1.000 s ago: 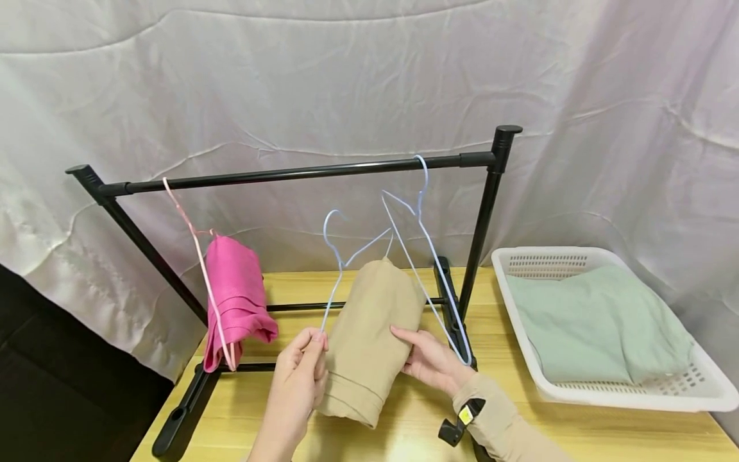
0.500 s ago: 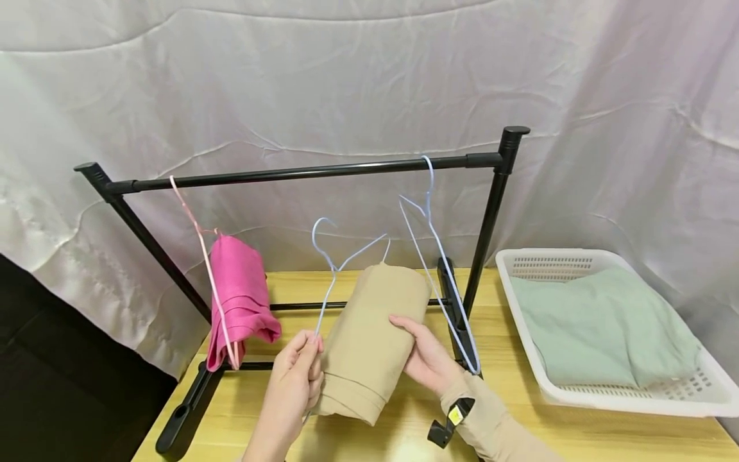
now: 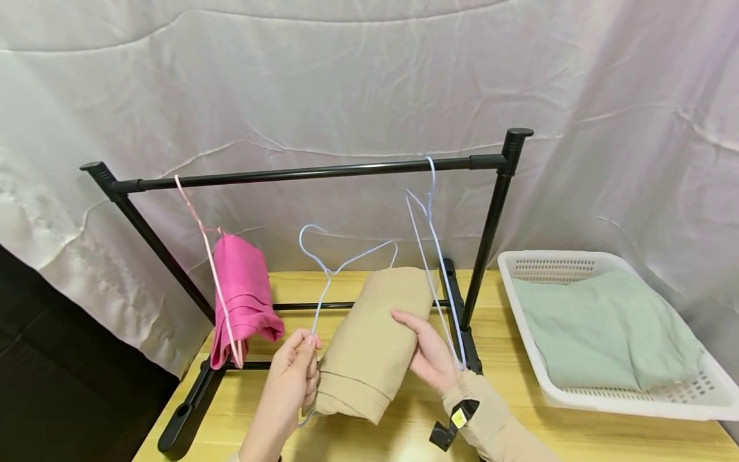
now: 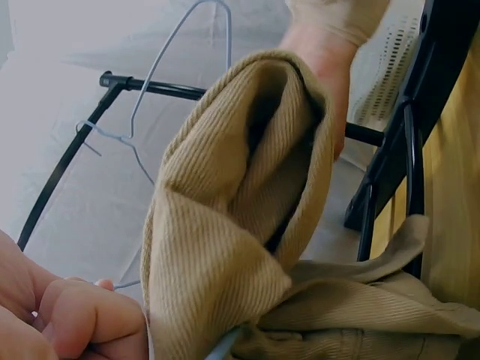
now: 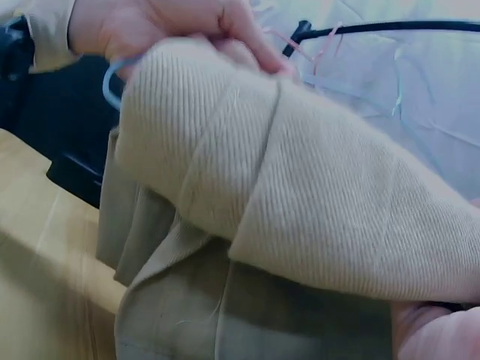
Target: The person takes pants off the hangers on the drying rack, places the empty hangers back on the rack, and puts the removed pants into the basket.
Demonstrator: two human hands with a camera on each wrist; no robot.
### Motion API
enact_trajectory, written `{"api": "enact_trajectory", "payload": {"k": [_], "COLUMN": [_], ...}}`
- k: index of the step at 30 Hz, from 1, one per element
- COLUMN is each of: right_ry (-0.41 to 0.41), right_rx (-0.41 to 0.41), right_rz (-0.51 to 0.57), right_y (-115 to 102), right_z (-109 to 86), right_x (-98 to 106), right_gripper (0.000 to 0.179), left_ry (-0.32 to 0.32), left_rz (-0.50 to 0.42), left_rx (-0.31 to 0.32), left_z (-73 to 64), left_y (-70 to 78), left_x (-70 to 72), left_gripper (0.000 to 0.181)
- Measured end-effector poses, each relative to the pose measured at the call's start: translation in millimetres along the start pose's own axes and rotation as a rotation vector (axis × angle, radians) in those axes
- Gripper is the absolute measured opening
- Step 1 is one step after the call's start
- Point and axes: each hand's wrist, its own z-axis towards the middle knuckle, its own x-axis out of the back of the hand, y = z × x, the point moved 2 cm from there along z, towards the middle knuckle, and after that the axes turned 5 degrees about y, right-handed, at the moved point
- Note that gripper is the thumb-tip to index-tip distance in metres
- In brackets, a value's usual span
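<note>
In the head view my left hand (image 3: 290, 377) pinches the lower left corner of a light blue wire hanger (image 3: 329, 272). A folded khaki twill garment (image 3: 369, 340) is draped over this hanger and hides its bottom bar. My right hand (image 3: 428, 351) holds the garment's right side, thumb on top and fingers underneath. The left wrist view shows the garment's open folded end (image 4: 225, 195) beside the left hand's curled fingers (image 4: 90, 319). In the right wrist view the left hand (image 5: 172, 30) is at the top, and the hanger's corner (image 5: 112, 84) sticks out near it.
A black rack (image 3: 323, 172) stands on the wooden table (image 3: 404, 443). From its rail hang a pink hanger (image 3: 210, 256) bearing a pink garment (image 3: 239, 289) and, at right, another blue hanger (image 3: 435, 237). A white basket (image 3: 554, 405) holds a pale green garment (image 3: 606, 327).
The held hanger has turned, its hook swinging left and down. The garment stays over it in both hands. The head view has shifted slightly, so the rack appears a little further right.
</note>
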Motion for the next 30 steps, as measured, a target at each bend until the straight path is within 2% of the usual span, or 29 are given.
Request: {"api": "enact_trajectory", "payload": {"k": [11,22,27,30], "right_ry": [-0.035,0.012,0.04,0.023], "right_rx": [0.026,0.046,0.071,0.078], "right_rz": [0.076,0.103,0.126,0.151], "right_y": [-1,1,-1,-2], "right_z": [-4.6,-7.0,-9.3,-11.0], "right_x": [-4,0,0,1], "right_gripper": [0.023,0.019,0.02,0.02], "left_ry": [-0.02,-0.008,-0.002,-0.008], "left_rz": [-0.005,-0.017,-0.086,-0.133], "left_rx": [0.03,0.082,0.134,0.157], "left_z": [5.5,17.6,25.3,29.6], "left_y": [-6.6,-20.6,-29.3,-32.8], "left_x": [1.9,11.3,14.3,14.8], "left_gripper": [0.023,0.025,0.024,0.024]}}
